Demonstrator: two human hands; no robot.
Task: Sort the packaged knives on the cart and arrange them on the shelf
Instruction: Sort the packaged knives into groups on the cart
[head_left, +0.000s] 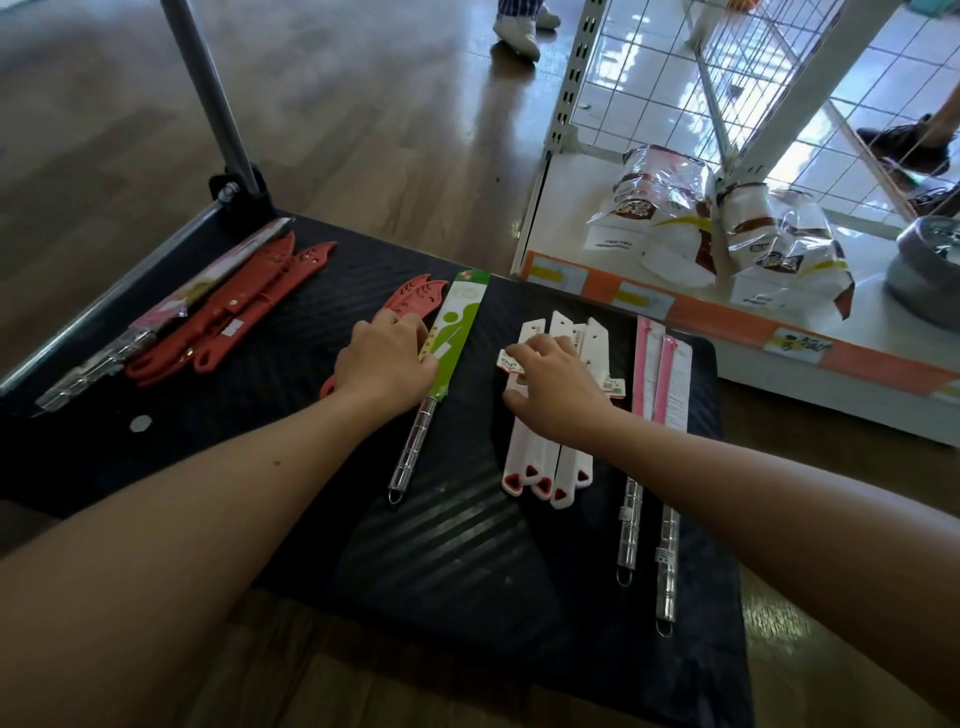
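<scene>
Two grips work the cart (467, 545): left grip (384, 364) curled over red knives (415, 296), hold uncertain, right grip (556, 389) spread flat on white knives (540, 462); either could nudge the green-packaged knife (457, 322), remixing piles.

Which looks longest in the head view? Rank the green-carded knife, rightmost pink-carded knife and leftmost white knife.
Rightmost pink-carded knife
Green-carded knife
Leftmost white knife
Pink lies nearer the camera, so its lead is unsure.

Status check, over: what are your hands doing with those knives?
Left hand on red knives, right hand on white knives. All knives on cart, none on shelf. Bags occupy part of shelf.
</scene>
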